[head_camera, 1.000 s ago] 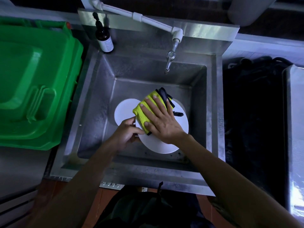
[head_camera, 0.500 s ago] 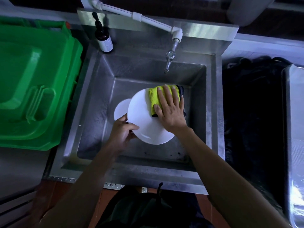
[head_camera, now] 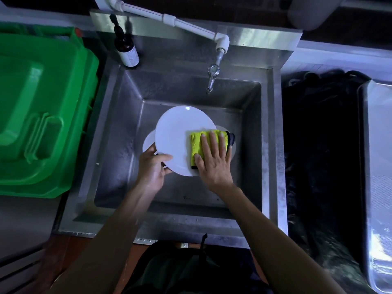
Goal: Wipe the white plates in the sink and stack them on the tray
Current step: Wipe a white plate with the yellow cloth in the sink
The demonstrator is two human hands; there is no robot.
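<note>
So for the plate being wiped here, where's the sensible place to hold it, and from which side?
Probably the rim nearest the person, on the left, where the left hand already grips the top plate: thumb on its face, fingers beneath. The plate is thin and held above the other plates, so only its edge gives purchase. That side leaves the right hand free to press the yellow cloth.

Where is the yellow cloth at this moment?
In the head view, the yellow cloth lies under the right hand, on the right part of the held white plate over the sink.
</note>
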